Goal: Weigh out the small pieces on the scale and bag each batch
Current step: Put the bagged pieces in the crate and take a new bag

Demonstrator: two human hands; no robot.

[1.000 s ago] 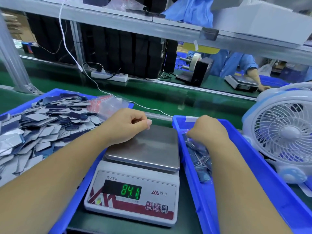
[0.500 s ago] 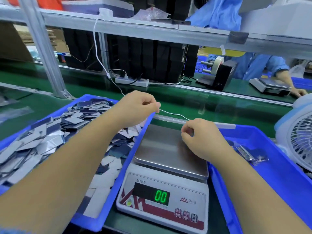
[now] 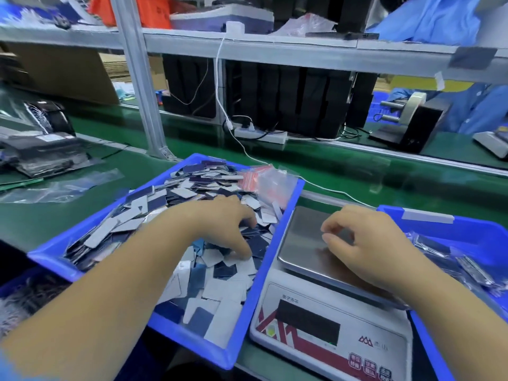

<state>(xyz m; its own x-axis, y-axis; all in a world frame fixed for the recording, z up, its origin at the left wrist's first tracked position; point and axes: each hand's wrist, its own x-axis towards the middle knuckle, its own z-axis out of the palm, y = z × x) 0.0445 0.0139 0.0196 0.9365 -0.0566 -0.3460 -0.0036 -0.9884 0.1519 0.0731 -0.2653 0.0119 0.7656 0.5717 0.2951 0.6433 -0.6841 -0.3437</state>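
A blue tray [image 3: 55,259] at the left holds a heap of small flat pieces [image 3: 192,188], dark blue and grey-white. My left hand [image 3: 220,224] reaches into that heap, with fingers and thumb curled around some pieces. Empty red-striped zip bags [image 3: 264,182] lie in the tray's far right corner. The white scale [image 3: 371,342] stands in the middle; its steel platter [image 3: 302,243] is bare and its display [image 3: 308,323] looks dark. My right hand [image 3: 365,243] hovers over the platter, loosely curled and holding nothing. A second blue tray [image 3: 467,232] at the right holds filled bags [image 3: 467,268].
A metal post [image 3: 140,86] rises behind the left tray, under a shelf. A white cable runs down to a power strip [image 3: 261,134]. Clear bags [image 3: 63,185] and black items lie on the green belt at the left. A label dispenser [image 3: 412,119] stands at the back right.
My left hand dropped from above the tray's edge down into the heap of pieces. The right hand stayed over the platter. The view swung left, and the display no longer shows digits.
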